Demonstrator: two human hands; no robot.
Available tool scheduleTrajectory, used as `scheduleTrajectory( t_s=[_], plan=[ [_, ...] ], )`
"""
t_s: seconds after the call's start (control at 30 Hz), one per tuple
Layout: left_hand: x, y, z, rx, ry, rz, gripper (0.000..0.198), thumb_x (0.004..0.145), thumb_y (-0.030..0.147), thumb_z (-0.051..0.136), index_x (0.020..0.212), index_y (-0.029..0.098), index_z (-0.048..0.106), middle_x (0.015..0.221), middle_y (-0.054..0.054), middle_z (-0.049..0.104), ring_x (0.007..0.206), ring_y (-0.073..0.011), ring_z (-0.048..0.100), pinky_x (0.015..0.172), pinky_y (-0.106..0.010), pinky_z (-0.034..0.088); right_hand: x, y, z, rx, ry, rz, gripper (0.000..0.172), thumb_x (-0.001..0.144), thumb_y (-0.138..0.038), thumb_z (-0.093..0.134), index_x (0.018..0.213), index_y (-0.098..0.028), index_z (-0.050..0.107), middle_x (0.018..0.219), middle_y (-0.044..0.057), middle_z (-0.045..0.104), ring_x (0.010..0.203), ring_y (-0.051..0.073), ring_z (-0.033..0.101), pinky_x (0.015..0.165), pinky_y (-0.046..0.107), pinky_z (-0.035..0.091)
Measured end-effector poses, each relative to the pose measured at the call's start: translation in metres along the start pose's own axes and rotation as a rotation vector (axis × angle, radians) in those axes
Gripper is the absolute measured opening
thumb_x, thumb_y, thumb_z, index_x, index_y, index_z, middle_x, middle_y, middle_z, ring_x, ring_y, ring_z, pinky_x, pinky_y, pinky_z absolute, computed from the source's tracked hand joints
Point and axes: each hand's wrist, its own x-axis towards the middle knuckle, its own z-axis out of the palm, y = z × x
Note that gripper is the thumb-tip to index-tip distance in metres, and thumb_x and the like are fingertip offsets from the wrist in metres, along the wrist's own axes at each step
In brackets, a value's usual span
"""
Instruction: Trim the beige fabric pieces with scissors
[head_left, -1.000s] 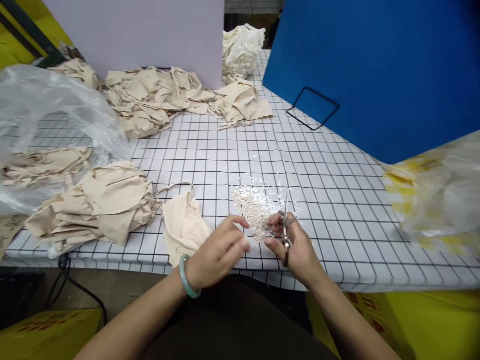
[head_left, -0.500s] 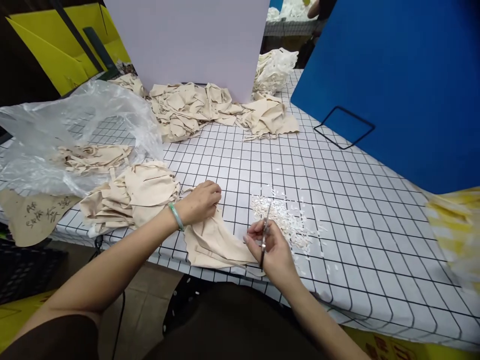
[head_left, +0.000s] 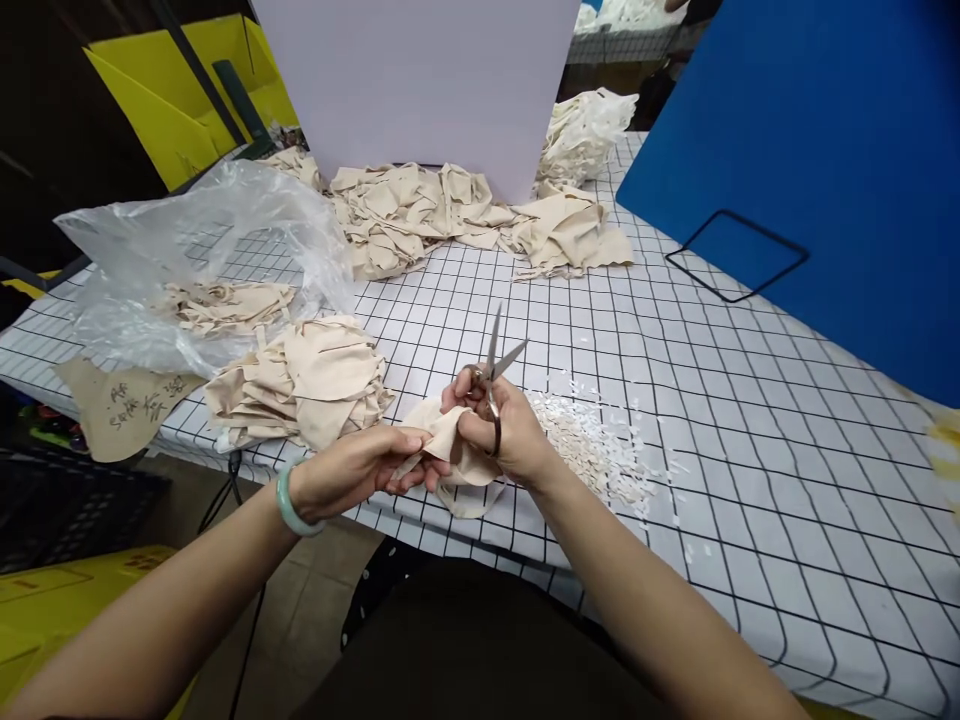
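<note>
Between my hands, above the table's near edge, is a beige fabric piece (head_left: 469, 465), bunched and partly hanging. My left hand (head_left: 367, 465), with a pale green bangle (head_left: 291, 500) on the wrist, pinches the cloth's left part. My right hand (head_left: 506, 430) has the scissors (head_left: 495, 365) looped on its fingers, blades apart and pointing up and away; its fingertips also touch the cloth. Right of that hand, small white and beige snippets (head_left: 592, 440) lie scattered. To the left of the cloth sits a stack of beige fabric pieces (head_left: 300, 380).
A clear plastic bag (head_left: 210, 200) with more beige pieces lies at the left, near a marked tan pattern piece (head_left: 124, 410). Behind are a beige fabric heap (head_left: 397, 215), a lilac panel (head_left: 420, 80) and a large blue panel (head_left: 810, 150) on the checked tablecloth (head_left: 570, 310).
My left hand has come down and toward the right hand with the cloth lifted and gathered. My right hand has moved left onto the cloth, and the scissor blades now show spread. The view has shifted.
</note>
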Motion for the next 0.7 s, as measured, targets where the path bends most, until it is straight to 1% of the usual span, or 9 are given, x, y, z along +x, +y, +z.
scheduleTrajectory(
  t_s=[0.07,0.17,0.23,0.37,0.43,0.5,0.53,0.63,0.7],
  plan=[
    [-0.005,-0.001,0.003,0.082,0.075,0.073,0.030,0.094,0.033,0.050,0.088,0.014,0.072,0.077,-0.009,0.065,0.063,-0.0150,0.051,0.058,-0.027,0.046,0.011,-0.007,0.000,0.000,-0.090,0.065,0.029,0.060,-0.017,0.061,0.088,-0.023,0.051,0.085,-0.001,0.061,0.068,0.013,0.056,0.059,0.026,0.047],
    [-0.013,0.006,0.010,0.366,0.174,0.216,0.028,0.097,0.033,0.052,0.089,0.016,0.073,0.074,-0.005,0.062,0.066,-0.0148,0.053,0.060,-0.026,0.047,0.029,-0.007,0.001,0.003,-0.150,0.162,0.030,0.057,-0.016,0.062,0.086,-0.021,0.056,0.081,-0.002,0.063,0.064,0.012,0.055,0.058,0.025,0.046],
    [-0.017,0.012,0.014,0.517,0.219,0.299,0.028,0.099,0.033,0.050,0.092,0.016,0.072,0.076,-0.004,0.063,0.069,-0.0154,0.055,0.063,-0.026,0.048,0.038,0.000,0.003,0.043,-0.186,0.217,0.031,0.055,-0.015,0.064,0.085,-0.020,0.058,0.079,-0.003,0.063,0.064,0.012,0.056,0.059,0.025,0.046],
    [-0.013,0.015,0.021,0.635,0.348,0.486,0.027,0.100,0.032,0.051,0.089,0.018,0.071,0.081,-0.005,0.060,0.078,-0.0178,0.057,0.074,-0.030,0.050,0.038,0.022,0.019,0.150,-0.227,0.237,0.032,0.053,-0.020,0.074,0.081,-0.021,0.058,0.073,-0.005,0.058,0.062,0.011,0.052,0.060,0.025,0.045],
    [-0.005,0.010,0.024,0.624,0.424,0.590,0.027,0.099,0.031,0.053,0.084,0.018,0.071,0.093,-0.008,0.060,0.093,-0.0209,0.058,0.086,-0.034,0.050,0.031,0.032,0.029,0.186,-0.186,0.204,0.036,0.053,-0.027,0.078,0.082,-0.021,0.057,0.074,-0.005,0.056,0.066,0.013,0.053,0.063,0.026,0.046],
    [0.005,0.002,0.027,0.497,0.454,0.649,0.030,0.100,0.031,0.051,0.080,0.018,0.069,0.105,-0.010,0.060,0.105,-0.0233,0.057,0.093,-0.037,0.049,0.022,0.039,0.034,0.200,-0.133,0.187,0.040,0.055,-0.036,0.080,0.084,-0.022,0.057,0.078,-0.003,0.057,0.074,0.016,0.056,0.067,0.028,0.048],
    [0.009,-0.003,0.029,0.395,0.459,0.651,0.031,0.100,0.031,0.050,0.078,0.018,0.068,0.107,-0.010,0.059,0.103,-0.0226,0.057,0.091,-0.036,0.050,0.017,0.041,0.034,0.193,-0.110,0.194,0.042,0.057,-0.039,0.081,0.086,-0.022,0.057,0.079,-0.002,0.058,0.076,0.017,0.057,0.069,0.029,0.049],
    [0.020,-0.017,0.033,0.154,0.521,0.594,0.032,0.101,0.033,0.047,0.078,0.018,0.064,0.103,-0.008,0.058,0.078,-0.0167,0.056,0.069,-0.032,0.050,-0.003,0.036,0.018,0.089,-0.069,0.235,0.046,0.063,-0.045,0.083,0.090,-0.022,0.053,0.079,-0.002,0.058,0.076,0.018,0.059,0.070,0.032,0.050],
    [0.024,-0.023,0.035,0.167,0.573,0.578,0.031,0.101,0.033,0.048,0.079,0.019,0.065,0.094,-0.008,0.057,0.086,-0.0198,0.057,0.069,-0.032,0.049,-0.019,0.027,0.001,-0.110,-0.024,0.194,0.043,0.072,-0.050,0.078,0.095,-0.022,0.054,0.088,0.001,0.060,0.082,0.020,0.060,0.076,0.035,0.050]
  ],
)
